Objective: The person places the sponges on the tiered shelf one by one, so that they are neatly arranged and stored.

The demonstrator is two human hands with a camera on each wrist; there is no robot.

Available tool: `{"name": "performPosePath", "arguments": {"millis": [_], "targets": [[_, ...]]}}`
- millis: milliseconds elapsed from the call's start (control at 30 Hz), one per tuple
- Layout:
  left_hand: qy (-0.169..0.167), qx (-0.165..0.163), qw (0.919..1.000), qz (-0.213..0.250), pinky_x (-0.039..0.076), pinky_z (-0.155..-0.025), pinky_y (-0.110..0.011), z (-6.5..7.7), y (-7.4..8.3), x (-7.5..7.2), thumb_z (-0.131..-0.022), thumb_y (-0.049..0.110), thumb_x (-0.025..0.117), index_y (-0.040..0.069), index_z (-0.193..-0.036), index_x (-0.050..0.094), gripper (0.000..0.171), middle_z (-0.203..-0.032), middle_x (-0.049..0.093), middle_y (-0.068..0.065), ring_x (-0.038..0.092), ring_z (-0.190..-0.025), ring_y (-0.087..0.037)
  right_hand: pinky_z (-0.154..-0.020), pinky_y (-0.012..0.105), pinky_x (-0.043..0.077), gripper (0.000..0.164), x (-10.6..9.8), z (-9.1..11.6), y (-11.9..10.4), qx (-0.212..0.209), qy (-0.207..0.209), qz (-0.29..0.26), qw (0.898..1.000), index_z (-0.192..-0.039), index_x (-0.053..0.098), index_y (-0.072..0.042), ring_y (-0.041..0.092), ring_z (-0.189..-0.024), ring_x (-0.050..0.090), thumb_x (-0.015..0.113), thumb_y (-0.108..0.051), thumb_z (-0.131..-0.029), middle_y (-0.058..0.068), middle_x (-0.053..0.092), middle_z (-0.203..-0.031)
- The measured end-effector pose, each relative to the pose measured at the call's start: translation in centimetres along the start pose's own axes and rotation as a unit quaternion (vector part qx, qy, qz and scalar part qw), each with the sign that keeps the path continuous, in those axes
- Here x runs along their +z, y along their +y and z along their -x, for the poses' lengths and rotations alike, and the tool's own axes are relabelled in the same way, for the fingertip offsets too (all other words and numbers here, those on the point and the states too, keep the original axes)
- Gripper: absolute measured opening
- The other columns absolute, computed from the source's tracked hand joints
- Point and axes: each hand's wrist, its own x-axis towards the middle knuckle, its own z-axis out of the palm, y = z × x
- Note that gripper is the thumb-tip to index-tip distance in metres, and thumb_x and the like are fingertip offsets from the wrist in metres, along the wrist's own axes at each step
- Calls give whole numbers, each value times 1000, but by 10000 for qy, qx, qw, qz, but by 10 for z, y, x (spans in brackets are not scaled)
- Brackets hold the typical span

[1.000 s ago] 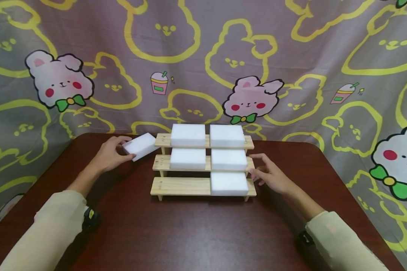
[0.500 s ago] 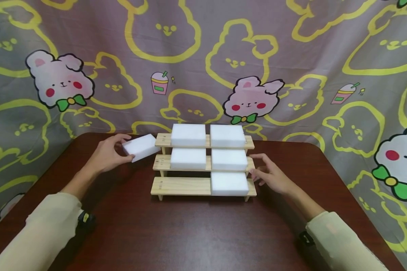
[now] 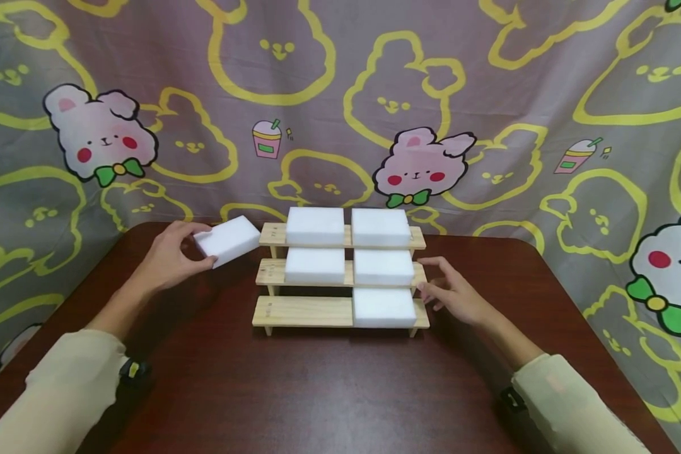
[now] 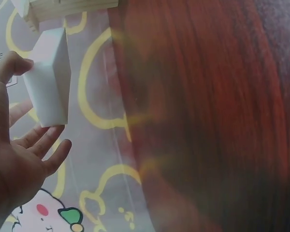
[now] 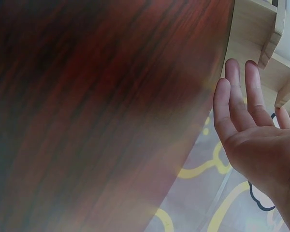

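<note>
A three-tier wooden rack [image 3: 303, 312] stands on the table, with white foam blocks on it. Two blocks sit on the top tier and two on the middle one; a single block [image 3: 383, 308] lies on the right half of the bottom tier. Left of the rack, my left hand [image 3: 170, 255] holds another white foam block [image 3: 227, 241] between thumb and fingers, tilted and raised off the table. The left wrist view shows the thumb on one face of it. My right hand [image 3: 456, 293] has thumb and index finger at the middle tier's right end; its other fingers [image 5: 236, 99] extend loosely.
The dark reddish-brown table [image 3: 340, 391] has rounded back corners. Behind it and at both sides hangs a curtain [image 3: 329, 126] printed with cartoon rabbits. Black straps with a device [image 3: 134, 371] sit at the wrists.
My left hand has drawn slightly left with the foam block, and the block has risen a little. The right hand and the rack have stayed put.
</note>
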Motion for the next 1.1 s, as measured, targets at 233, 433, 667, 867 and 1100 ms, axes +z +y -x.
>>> {"name": "performPosePath", "arguments": {"millis": [233, 433, 667, 867, 1100], "targets": [[143, 39, 9999, 36, 38, -78, -10, 5, 4, -17, -79, 12, 88, -4, -130, 62, 59, -124, 58, -27, 57, -103, -40, -69, 38, 57, 51, 0, 0, -1, 36, 13, -38, 10000, -151, 36, -4, 13, -85, 69, 57, -14, -106, 22, 69, -95], [170, -62, 9998, 25, 46, -80, -27, 8, 9, -28, -79, 11, 87, -3, -133, 61, 61, -125, 57, -27, 56, -104, -41, -69, 38, 58, 51, 1, 1, -1, 45, 24, -52, 10000, -151, 36, -3, 12, -85, 69, 57, -14, -106, 23, 69, -96], [221, 44, 9996, 168, 41, -81, -11, 9, 15, -34, -79, 8, 85, -3, -131, 62, 59, -124, 57, -27, 57, -104, -42, -70, 39, 58, 50, 0, 2, -3, 24, -6, -22, 10000, -151, 35, -4, 15, -85, 69, 57, -15, -107, 21, 70, -93], [363, 330, 9983, 303, 34, -80, 3, 8, 22, -38, -78, 5, 85, -2, -129, 63, 57, -124, 59, -25, 59, -101, -35, -70, 38, 57, 51, 1, 0, -3, 30, 17, -37, 10000, -152, 35, -4, 13, -84, 69, 57, -15, -107, 19, 70, -92], [594, 706, 9946, 470, 37, -84, 4, 5, 33, -39, -74, 2, 87, 0, -126, 67, 55, -119, 64, -21, 50, -95, 6, -70, 38, 57, 50, 1, 1, -1, 53, 50, -34, 10000, -151, 35, -4, 13, -84, 69, 57, -14, -107, 20, 69, -92]]}}
